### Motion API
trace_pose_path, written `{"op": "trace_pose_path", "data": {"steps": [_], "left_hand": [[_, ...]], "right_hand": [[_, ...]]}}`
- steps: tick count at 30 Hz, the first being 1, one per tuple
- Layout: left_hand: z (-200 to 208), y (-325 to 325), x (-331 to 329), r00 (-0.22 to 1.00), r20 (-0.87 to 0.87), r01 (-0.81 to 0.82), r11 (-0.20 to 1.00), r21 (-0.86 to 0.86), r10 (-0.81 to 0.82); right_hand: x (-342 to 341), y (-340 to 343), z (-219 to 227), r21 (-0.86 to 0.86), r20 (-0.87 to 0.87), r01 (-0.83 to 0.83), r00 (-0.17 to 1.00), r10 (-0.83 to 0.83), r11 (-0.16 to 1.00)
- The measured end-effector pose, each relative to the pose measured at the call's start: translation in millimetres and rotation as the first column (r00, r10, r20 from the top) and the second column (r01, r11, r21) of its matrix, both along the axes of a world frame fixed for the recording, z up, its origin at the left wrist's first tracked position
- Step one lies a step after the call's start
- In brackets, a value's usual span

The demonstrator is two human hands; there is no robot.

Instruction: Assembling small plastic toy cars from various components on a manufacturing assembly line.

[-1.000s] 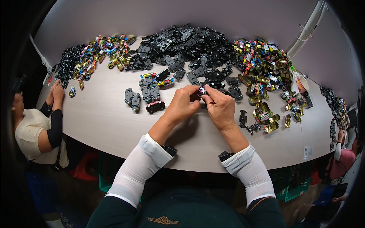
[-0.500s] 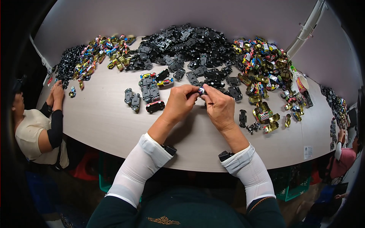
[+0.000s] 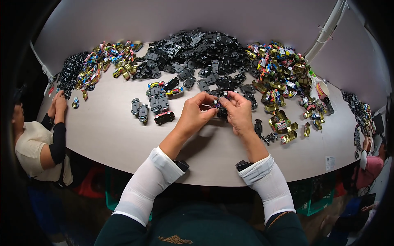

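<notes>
Far left: another person in a cream top point(image 3: 30, 151) sits at the table edge point(image 3: 102, 135), both hands up on the surface beside a heap of small black parts point(image 3: 70, 74). Next along, a spread of coloured toy car bodies point(image 3: 108, 59), gold and mixed.

Left of centre: a small cluster of grey toy car chassis point(image 3: 148, 104) laid out in rows, one dark red car point(image 3: 164, 118) at its near edge, just left of the person's own hands.

Centre: left hand point(image 3: 193, 115) and right hand point(image 3: 237, 112) meet above the table, fingertips pinched together on one small toy car point(image 3: 218, 105), dark with a purple tint. Both hands grip it, the left from its left end, the right from above and the right. The car is held off the surface, in front of the big black chassis pile point(image 3: 197, 51). White sleeves on both forearms.

Right of centre: a single black chassis point(image 3: 258, 127) on the table just beside the right hand, then gold car bodies point(image 3: 283, 125) near it. Behind these, a large heap of coloured car shells point(image 3: 281, 67). A cup point(image 3: 322, 89) stands at that heap's right edge.

Far right: another person in pink point(image 3: 369, 164) at the rim; detail unclear
</notes>
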State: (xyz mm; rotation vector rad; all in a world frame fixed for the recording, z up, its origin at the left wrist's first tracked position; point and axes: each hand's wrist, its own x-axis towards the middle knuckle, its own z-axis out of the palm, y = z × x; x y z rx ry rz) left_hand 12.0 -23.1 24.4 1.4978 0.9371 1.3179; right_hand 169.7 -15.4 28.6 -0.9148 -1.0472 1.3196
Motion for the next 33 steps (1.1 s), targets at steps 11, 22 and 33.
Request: {"op": "trace_pose_path", "data": {"steps": [11, 22, 33], "left_hand": [[6.0, 2.7, -11.2, 0.948, 0.314, 0.149, 0.943, -0.299, -0.05], [6.7, 1.0, -7.8, 0.831, 0.555, 0.189, 0.917, -0.351, 0.041], [3.2, -0.9, -4.2, 0.825, 0.56, 0.123, 0.941, -0.314, 0.079]], "right_hand": [[-11.1, -21.3, 20.7, 0.313, 0.562, -0.013, 0.808, -0.174, 0.95], [-21.6, -24.2, 17.7, 0.342, 0.442, 0.073, 0.868, -0.229, 0.937], [-24.7, -28.4, 22.4, 0.517, 0.595, -0.023, 0.729, -0.34, 0.856]]}}
